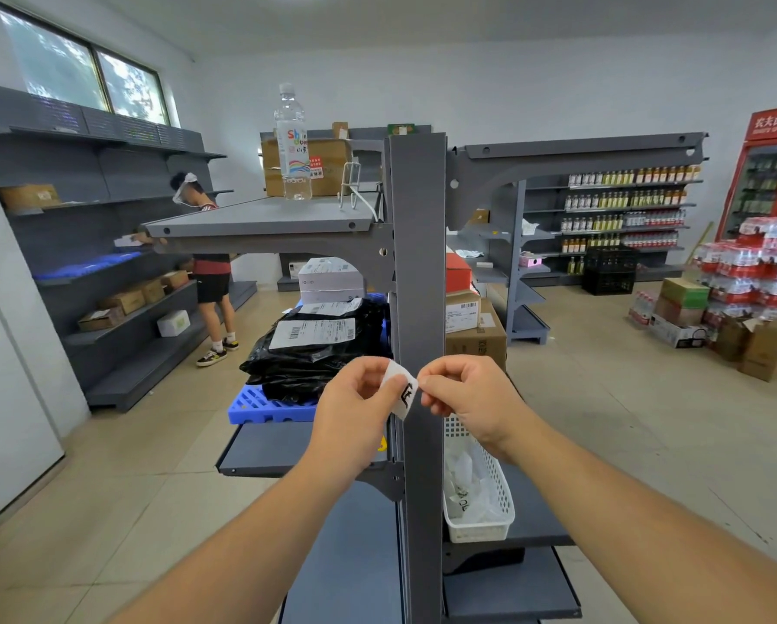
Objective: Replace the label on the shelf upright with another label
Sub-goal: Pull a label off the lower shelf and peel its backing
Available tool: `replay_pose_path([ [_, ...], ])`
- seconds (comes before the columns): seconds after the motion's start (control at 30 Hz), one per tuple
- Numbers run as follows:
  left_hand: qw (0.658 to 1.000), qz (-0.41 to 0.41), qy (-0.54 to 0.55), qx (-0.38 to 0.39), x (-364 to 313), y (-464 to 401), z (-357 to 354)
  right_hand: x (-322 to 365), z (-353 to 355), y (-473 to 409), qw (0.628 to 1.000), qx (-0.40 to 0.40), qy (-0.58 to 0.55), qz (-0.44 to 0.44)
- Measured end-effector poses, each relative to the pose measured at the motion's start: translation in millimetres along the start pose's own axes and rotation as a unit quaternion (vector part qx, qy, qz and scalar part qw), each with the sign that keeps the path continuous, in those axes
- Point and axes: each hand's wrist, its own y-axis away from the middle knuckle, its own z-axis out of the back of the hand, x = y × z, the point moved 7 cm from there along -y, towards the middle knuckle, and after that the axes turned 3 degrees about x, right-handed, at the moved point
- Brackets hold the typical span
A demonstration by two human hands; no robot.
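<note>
At the far left a wall rack carried cartons, and a person stood at it, reaching toward one of its shelves. On the top shelf of the middle unit, near its back edge, a water bottle stood upright, with a carton behind it. Below that shelf, black bags with white shipping slips lay heaped on a blue pallet, a grey box stacked above them.

The left hand was raised in front of the upright, its thumb and fingers pinched on the left edge of a white label. The label bore a black printed mark and curled outward; it sat at the upright's left edge, about mid-height. Whether it was stuck to the metal or lifted free of it could not be told.

The right hand met it from the other side, thumb and forefinger closed together on the label's right edge, the remaining fingers curled in. Both forearms were bare.

Just right of the upright, on a lower shelf, a white basket held loose white slips. Further right stood cartons beside the unit, then a far rack of bottles, a red fridge and stacked packs of water near the right wall.
</note>
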Motion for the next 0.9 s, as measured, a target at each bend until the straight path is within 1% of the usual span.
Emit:
replay_pose_path([
  [0.07,1.000,-0.010,-0.019,-0.021,0,3,2,0,-3,1,1.000,-0.001,-0.010,0.001],
  [0.13,0.996,-0.041,-0.061,-0.048,-10,8,5,-1,-3,1,1.000,-0.010,-0.020,-0.001],
  [0.17,0.995,-0.055,-0.065,-0.047,-13,9,5,-1,-3,1,1.000,-0.017,-0.025,-0.002],
  [0.23,0.996,-0.069,-0.047,-0.014,-15,11,0,-1,-3,1,0.999,-0.027,-0.030,0.003],
  [0.3,0.997,-0.069,-0.035,0.016,-16,13,-4,0,-4,1,0.999,-0.030,-0.037,0.010],
  [0.37,0.997,-0.067,-0.029,0.027,-17,14,-5,1,-5,0,0.998,-0.027,-0.051,0.014],
  [0.63,0.998,-0.059,-0.027,0.025,-22,16,-5,-1,-4,-1,0.997,-0.017,-0.069,0.018],
  [0.9,0.997,-0.061,-0.038,0.023,-27,16,-5,-2,-2,-1,0.998,-0.008,-0.057,0.027],
])
